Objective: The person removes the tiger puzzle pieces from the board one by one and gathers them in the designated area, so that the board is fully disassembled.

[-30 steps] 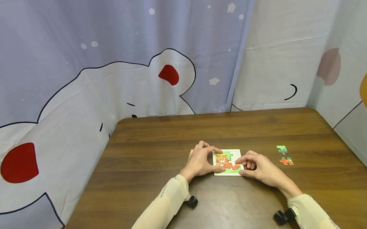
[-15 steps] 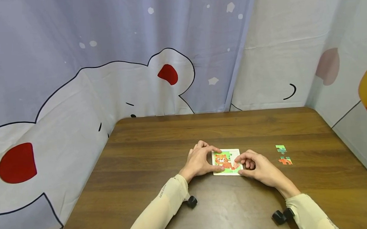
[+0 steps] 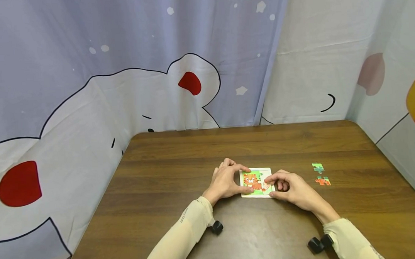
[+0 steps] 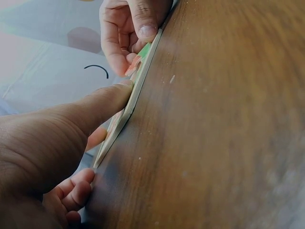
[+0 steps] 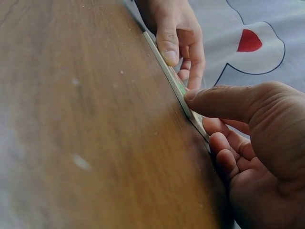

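Observation:
A small tiger jigsaw puzzle (image 3: 266,170) in a white-rimmed tray lies flat on the table between both hands. My left hand (image 3: 225,181) holds its left side, thumb on the lower part and index finger at the upper left corner. The right hand (image 3: 295,189) is at the tray's right side, pinching an orange and green puzzle piece (image 4: 137,61) between thumb and index finger. That piece is tilted up from the tray in the left wrist view. A white patch of bare tray shows above it. In the right wrist view, the right thumb covers part of the tray edge (image 5: 164,64).
Two loose pieces lie to the right of the right hand: a green and blue puzzle piece (image 3: 318,167) and, nearer, an orange puzzle piece (image 3: 322,181). The brown wooden table (image 3: 180,150) ends at a patterned curtain (image 3: 147,31) behind and at both sides.
The lower right puzzle piece, flat one second ago, has tipped up under the right fingers and now looks paler. The left hand and the loose pieces stay in place.

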Available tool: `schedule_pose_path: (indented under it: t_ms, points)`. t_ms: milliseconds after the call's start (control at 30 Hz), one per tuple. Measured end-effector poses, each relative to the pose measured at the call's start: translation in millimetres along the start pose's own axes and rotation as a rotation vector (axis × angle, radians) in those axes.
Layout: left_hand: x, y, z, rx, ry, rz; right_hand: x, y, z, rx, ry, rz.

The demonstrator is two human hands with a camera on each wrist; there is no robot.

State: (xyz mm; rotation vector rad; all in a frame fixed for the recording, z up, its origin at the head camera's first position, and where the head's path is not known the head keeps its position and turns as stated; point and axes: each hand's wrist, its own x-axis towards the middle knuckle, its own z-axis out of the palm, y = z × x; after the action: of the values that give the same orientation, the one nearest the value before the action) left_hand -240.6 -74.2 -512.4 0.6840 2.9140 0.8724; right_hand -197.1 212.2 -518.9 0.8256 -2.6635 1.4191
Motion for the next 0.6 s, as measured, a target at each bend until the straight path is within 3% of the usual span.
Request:
schedule_pose_path:
  t_ms: [433, 600]
  points:
    - [0.3, 0.1, -0.1, 0.001, 0.005, 0.004, 1.4, -0.4, -2.1, -0.033, -0.010, 0.048]
    - [-0.3, 0.5, 0.1, 0.005, 0.004, 0.004, -0.3, 0.4, -2.9, 0.001, -0.005, 0.059]
